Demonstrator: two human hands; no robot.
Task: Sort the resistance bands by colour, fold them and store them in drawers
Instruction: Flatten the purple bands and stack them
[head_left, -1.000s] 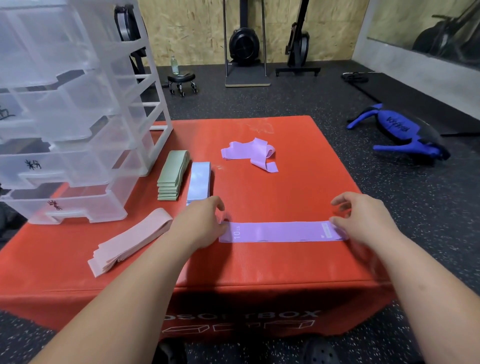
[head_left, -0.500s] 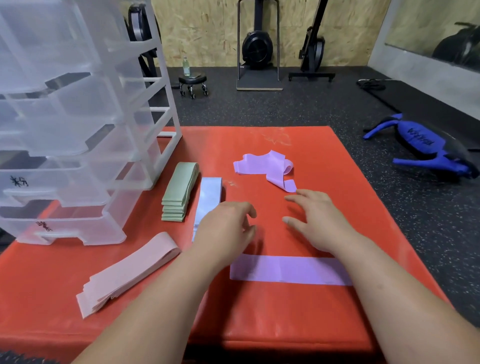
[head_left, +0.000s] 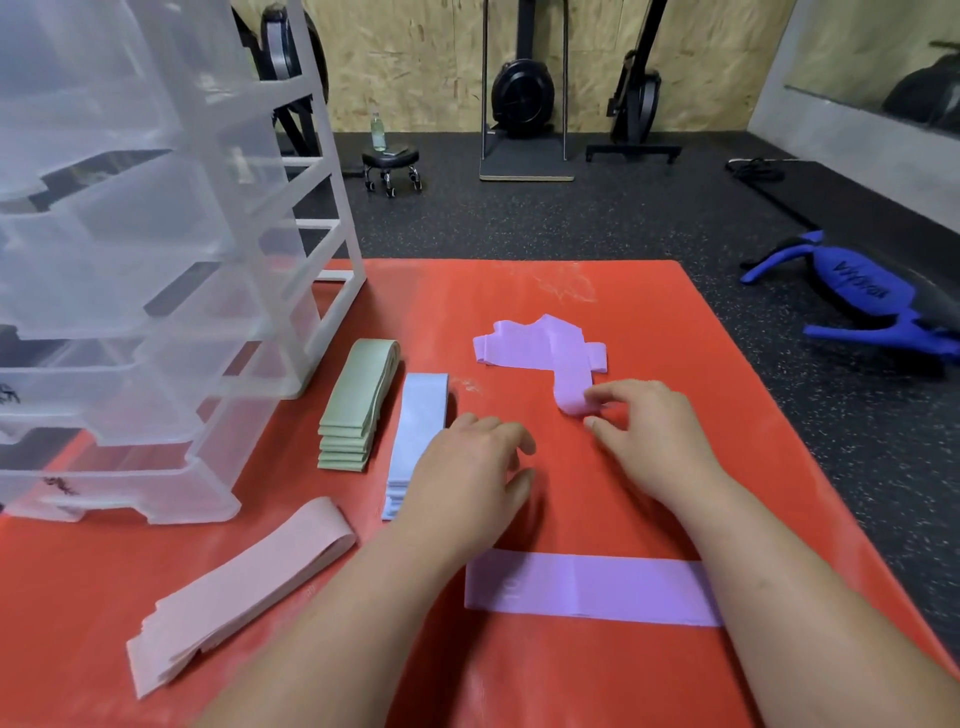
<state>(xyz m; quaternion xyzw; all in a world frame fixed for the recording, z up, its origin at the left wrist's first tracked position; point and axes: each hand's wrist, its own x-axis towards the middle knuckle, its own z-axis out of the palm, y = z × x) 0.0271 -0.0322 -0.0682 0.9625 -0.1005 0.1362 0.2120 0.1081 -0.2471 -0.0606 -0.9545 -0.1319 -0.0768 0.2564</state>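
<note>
Red box (head_left: 660, 312), gym floor (head_left: 571, 218), left hand (head_left: 467, 467) loose, right hand (head_left: 649, 431) seemingly pinching crumpled band (head_left: 530, 348)

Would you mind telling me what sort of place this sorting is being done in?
Most likely a gym: speckled rubber floor, an exercise machine stored upright at the back, and a red plyo box serving as the worktop.

Bare red mat (head_left: 519, 291) beyond bands (head_left: 540, 345)
</note>
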